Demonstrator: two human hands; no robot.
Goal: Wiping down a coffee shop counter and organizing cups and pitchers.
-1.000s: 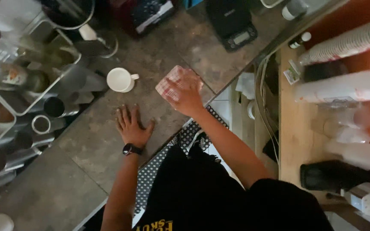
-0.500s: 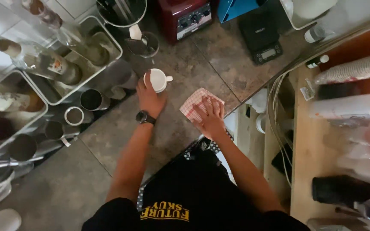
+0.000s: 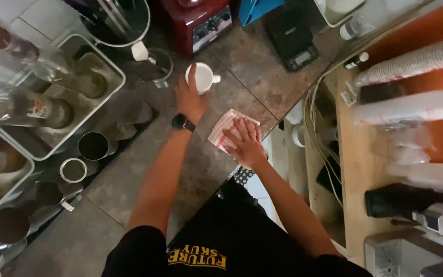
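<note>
The left hand [image 3: 189, 97] grips the white cup [image 3: 201, 77] at upper centre, fingers wrapped on its side; the right hand [image 3: 244, 141], fingers spread, presses the cloth [image 3: 221, 131] flat mid-frame; wiping looks unfinished.

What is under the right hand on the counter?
A red-and-white checked cloth lies flat on the stone counter, pressed by the right hand. The hand covers the cloth's near half, so anything beneath it stays hidden.

Scale screen: small pale rectangular display [image 3: 302, 55] on the black digital scale [image 3: 292, 38], counter's far edge.
Bottle label: white and orange-red, on the lying glass bottle [image 3: 37, 109], left metal tray.
Blender panel: dark control face [image 3: 211, 30] on the red machine, far edge.
</note>
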